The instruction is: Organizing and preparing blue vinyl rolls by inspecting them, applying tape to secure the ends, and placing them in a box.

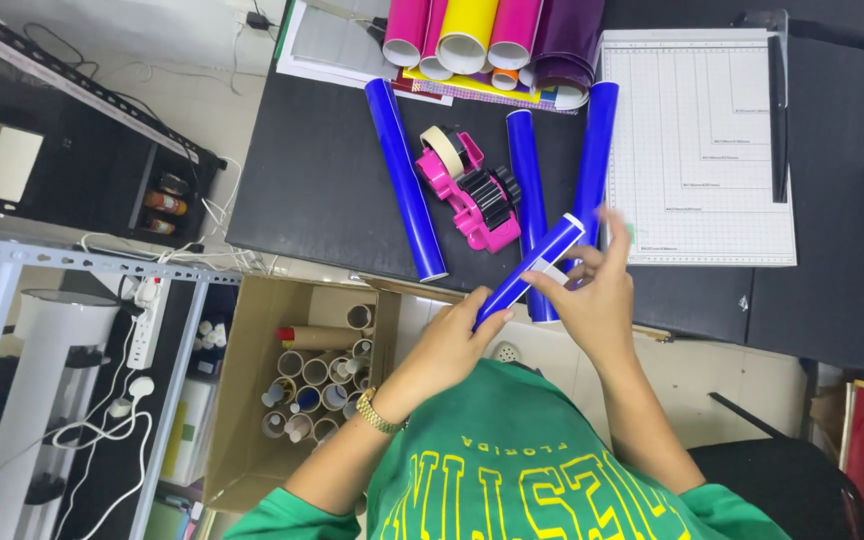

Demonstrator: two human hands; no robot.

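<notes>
**Blue roll between both hands**

Here, I hold a blue roll (530, 270) slantwise over the near edge of the black table (322, 190). My left hand (449, 345) is closed around its lower end, thumb and fingers pinching the tube. My right hand (592, 295) steadies the upper half, fingertips pressing a white label (552, 268) near the top while the other fingers stand spread and loose.

I judge the roll light and fairly stiff, a sheet wound on a core, with a glossy skin that would slip under a slack grip. The outer wrap may spring open if let go, so the best hold looks to be around the body near each end, not on the loose edge.

On the table lie three more blue rolls: one (404, 180) to the left, two (524, 185) (597, 150) just behind my right hand. Between them sits a pink tape dispenser (472, 195) with a tan tape ring (442, 150). Farther back is a stack of pink, yellow and purple rolls (487, 40). A white grid mat (702, 140) lies to the right, its corner close to my fingertips. Below the table edge, on my left, stands a cardboard box (252, 400) of empty tubes (317, 385). The dispenser and the two nearest rolls crowd the space just beyond my hands.
</notes>
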